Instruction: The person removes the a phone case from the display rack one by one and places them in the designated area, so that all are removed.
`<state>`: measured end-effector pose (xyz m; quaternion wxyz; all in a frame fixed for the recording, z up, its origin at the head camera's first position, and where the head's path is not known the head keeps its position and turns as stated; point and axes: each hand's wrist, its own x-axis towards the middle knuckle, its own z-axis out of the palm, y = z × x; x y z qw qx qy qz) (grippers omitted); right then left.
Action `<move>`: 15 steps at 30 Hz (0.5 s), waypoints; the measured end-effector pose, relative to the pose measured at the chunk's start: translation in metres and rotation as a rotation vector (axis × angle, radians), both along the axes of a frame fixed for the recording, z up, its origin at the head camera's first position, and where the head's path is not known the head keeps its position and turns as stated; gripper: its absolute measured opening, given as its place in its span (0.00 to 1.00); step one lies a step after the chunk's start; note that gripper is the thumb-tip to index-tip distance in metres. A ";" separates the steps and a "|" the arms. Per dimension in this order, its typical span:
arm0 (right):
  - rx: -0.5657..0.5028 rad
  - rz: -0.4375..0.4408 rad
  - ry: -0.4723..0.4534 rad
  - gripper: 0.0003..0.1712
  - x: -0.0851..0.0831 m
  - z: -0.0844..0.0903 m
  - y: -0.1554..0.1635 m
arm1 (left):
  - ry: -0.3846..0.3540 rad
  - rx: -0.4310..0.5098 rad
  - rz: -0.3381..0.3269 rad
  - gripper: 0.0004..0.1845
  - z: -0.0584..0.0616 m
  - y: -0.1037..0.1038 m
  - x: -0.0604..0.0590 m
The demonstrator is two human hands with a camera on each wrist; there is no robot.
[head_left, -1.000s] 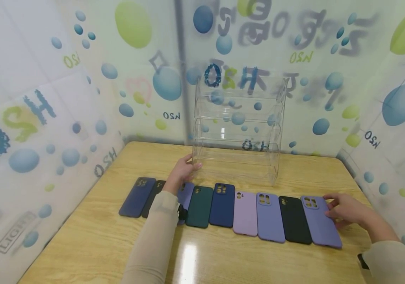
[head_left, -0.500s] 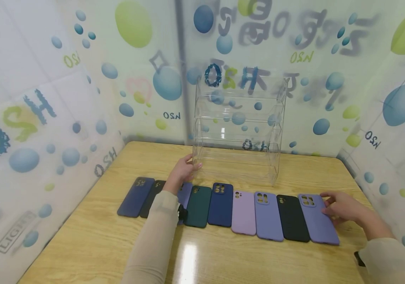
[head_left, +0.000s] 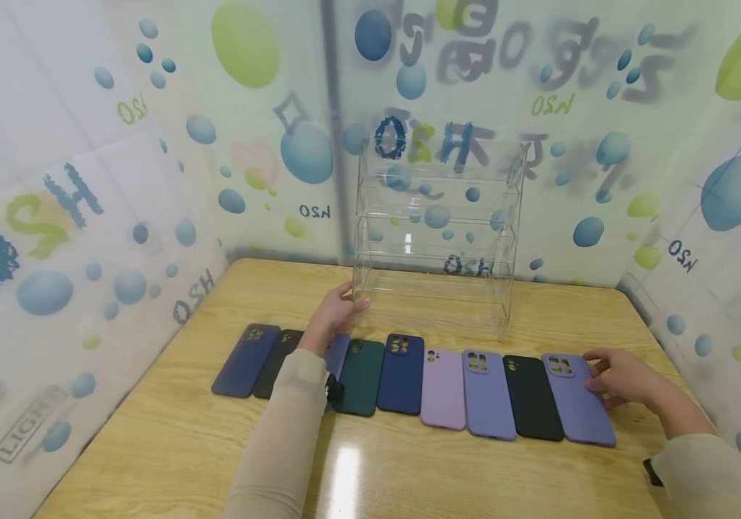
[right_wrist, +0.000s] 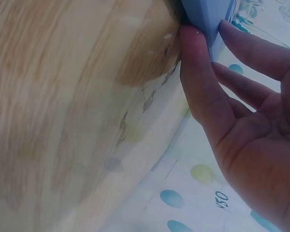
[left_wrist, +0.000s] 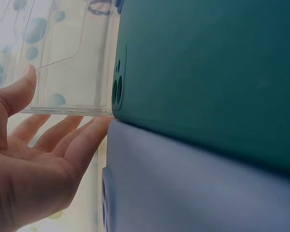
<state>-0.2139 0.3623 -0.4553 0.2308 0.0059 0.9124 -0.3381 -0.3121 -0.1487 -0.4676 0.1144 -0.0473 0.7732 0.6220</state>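
Observation:
A row of several phone cases lies across the table. At its right end, my right hand (head_left: 623,377) touches the right edge of a purple phone case (head_left: 579,404); thumb and fingertips meet that edge in the right wrist view. At the back stands a clear acrylic tiered rack (head_left: 435,288). My left hand (head_left: 334,310) grips the rack's lower left side, thumb on one side of the clear panel and fingers round its bottom edge in the left wrist view. The left forearm partly hides a purple-blue case (head_left: 338,353) beside the dark green case (head_left: 362,378).
Leftward in the row are a navy case (head_left: 247,360) and a dark case (head_left: 274,367). A dark blue case (head_left: 401,375), a pink case (head_left: 443,393), a lavender case (head_left: 490,396) and a black case (head_left: 534,400) lie rightward. Patterned sheets surround the wooden table (head_left: 448,476).
The right hand has moved left along with the purple case, and the row of cases has shifted slightly left. The left hand and the rack have stayed in place.

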 end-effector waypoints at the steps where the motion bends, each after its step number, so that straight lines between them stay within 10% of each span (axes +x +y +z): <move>1: 0.005 -0.003 0.001 0.38 0.000 0.000 0.000 | 0.000 0.000 0.001 0.36 0.000 0.000 0.000; 15: 0.039 0.010 0.062 0.38 0.002 -0.004 -0.009 | 0.001 -0.003 0.005 0.36 -0.002 0.001 -0.002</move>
